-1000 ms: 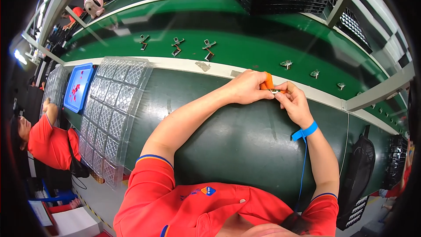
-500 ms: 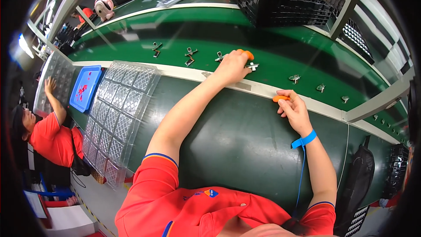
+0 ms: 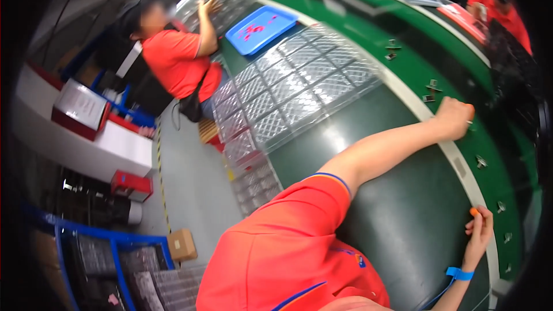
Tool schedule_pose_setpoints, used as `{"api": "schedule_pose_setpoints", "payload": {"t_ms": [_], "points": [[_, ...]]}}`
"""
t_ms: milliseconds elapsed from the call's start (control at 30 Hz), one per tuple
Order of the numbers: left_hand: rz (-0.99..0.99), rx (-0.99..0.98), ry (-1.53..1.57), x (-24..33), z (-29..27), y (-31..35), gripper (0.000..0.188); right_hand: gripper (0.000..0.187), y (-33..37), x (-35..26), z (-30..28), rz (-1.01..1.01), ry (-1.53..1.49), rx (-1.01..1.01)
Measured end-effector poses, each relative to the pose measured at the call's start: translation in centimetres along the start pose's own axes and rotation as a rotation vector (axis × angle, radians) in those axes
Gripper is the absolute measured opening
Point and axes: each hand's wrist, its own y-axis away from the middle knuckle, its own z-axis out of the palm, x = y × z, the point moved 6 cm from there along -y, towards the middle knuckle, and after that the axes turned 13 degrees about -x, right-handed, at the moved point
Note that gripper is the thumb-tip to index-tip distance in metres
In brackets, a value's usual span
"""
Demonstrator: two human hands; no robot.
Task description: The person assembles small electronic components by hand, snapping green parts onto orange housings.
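Observation:
My left hand (image 3: 453, 119) reaches over the green belt (image 3: 410, 69), its fingers curled down. Orange shows at its fingertips, like a finger cot, with a small pale bit beside it; what the fingers grip is hidden. Small metal and black parts (image 3: 432, 85) lie on the belt just beyond this hand, and another small metal part (image 3: 481, 162) sits nearer my right hand. That right hand (image 3: 479, 233) hovers by the belt's pale edge, fingers loosely bent and apart, with an orange tip on one finger and nothing visible held. A blue wrist strap (image 3: 459, 273) circles its wrist.
Clear plastic trays (image 3: 288, 89) cover the bench to my left. Beyond them is a blue tray (image 3: 262, 29) with small red pieces. A co-worker (image 3: 178, 52) in red stands there, handling another clear tray (image 3: 222, 0). A second person (image 3: 507, 14) is across the belt.
My view has swung to the left, so the hands now appear at the right side. The left hand remains over the belt and the right hand by its edge, with fingers still bent.

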Motion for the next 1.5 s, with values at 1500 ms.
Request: {"api": "schedule_pose_setpoints", "payload": {"t_ms": [1500], "points": [[-0.017, -0.896, 1.068, 9.2, 3.9, 6.3, 0.023, 0.017, 0.4, -6.4, 0.9, -0.485, 0.676, 0.337]]}}
